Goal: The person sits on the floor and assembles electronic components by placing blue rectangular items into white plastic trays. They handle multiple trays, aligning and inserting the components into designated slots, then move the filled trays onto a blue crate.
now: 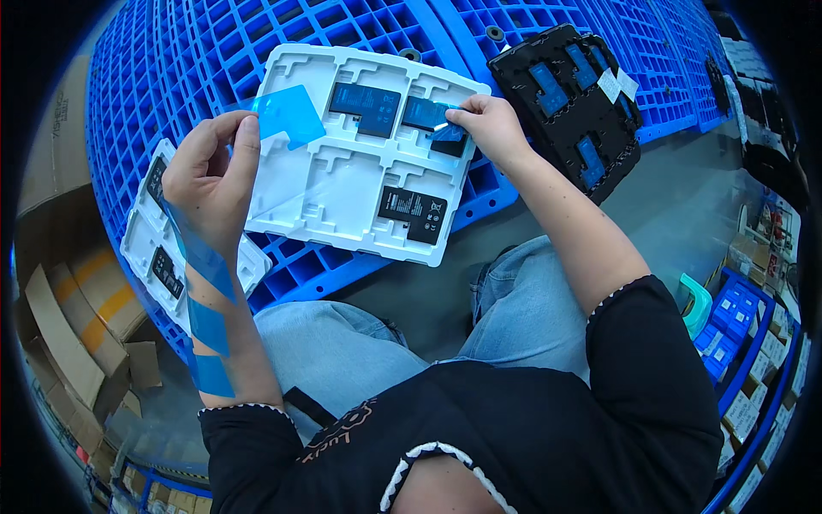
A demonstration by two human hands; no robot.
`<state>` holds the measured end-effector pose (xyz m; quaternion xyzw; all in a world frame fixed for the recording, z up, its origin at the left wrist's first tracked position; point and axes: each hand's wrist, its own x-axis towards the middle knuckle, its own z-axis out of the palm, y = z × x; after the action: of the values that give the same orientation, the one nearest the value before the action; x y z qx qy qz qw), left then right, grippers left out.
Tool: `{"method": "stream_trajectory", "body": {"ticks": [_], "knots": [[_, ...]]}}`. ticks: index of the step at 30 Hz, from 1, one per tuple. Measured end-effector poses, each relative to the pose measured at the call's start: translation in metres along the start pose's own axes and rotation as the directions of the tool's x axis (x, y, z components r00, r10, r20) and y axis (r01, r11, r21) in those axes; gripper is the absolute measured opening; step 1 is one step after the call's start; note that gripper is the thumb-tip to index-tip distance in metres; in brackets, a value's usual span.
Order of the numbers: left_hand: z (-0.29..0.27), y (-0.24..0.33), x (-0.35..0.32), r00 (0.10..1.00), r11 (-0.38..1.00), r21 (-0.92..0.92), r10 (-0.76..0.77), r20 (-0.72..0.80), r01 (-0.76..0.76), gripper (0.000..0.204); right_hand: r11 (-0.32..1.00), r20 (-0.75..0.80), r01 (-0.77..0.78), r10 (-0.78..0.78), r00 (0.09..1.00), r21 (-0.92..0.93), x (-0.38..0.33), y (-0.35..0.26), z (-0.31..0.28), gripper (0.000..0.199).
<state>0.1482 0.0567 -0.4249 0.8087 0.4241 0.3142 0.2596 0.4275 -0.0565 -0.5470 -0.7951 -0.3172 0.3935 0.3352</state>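
Note:
A white compartment tray (342,171) lies in front of me on blue plastic pallets. Between thumb and forefinger, my left hand (214,167) pinches a see-through blue film (293,116) held over the tray's left side. At the upper right compartment, my right hand (490,127) pinches a smaller piece of blue film (447,133) at the edge of an L-shaped battery (421,112). Another blue-tinted battery (366,108) sits to its left. In the lower right compartment lies a black battery (413,213), printed side up. Several blue film strips (208,330) cling to my left forearm.
A black tray (556,111) with several blue-covered batteries and white labels stands at the right on the pallet (377,26). Partly behind my left forearm is another white tray (141,231) with black batteries. Cardboard boxes (77,317) stand at the left, a blue rack (728,334) at the right.

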Motion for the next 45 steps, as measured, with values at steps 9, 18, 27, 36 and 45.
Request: {"method": "stream_trajectory", "body": {"ticks": [9, 18, 27, 36, 45], "knots": [[-0.0007, 0.0014, 0.0009, 1.000, 0.999, 0.034, 0.010, 0.011, -0.010, 0.011, 1.000, 0.013, 0.013, -0.013, 1.000, -0.029, 0.0017, 0.0003, -0.0003, 0.022], [-0.0003, 0.0026, 0.0006, 1.000, 0.999, 0.047, -0.013, 0.020, 0.012, 0.012, 0.994, -0.014, 0.035, -0.036, 0.999, -0.101, 0.0019, 0.0013, 0.0002, 0.023], [-0.0011, 0.0025, -0.0006, 1.000, 0.999, 0.039, -0.009, 0.025, 0.008, 0.012, 0.992, -0.006, 0.045, -0.046, 0.999, -0.121, 0.0035, 0.0019, -0.0001, 0.023], [-0.0028, 0.0034, -0.0014, 1.000, 0.999, 0.054, 0.004, 0.015, -0.005, 0.012, 0.991, -0.019, 0.046, -0.049, 0.999, -0.128, 0.0026, 0.0004, 0.0003, 0.022], [-0.0035, 0.0023, -0.0020, 1.000, 0.998, 0.055, -0.004, 0.025, 0.003, 0.013, 0.988, -0.032, 0.054, -0.059, 0.998, -0.145, 0.0008, -0.0016, 0.0006, 0.021]]}}
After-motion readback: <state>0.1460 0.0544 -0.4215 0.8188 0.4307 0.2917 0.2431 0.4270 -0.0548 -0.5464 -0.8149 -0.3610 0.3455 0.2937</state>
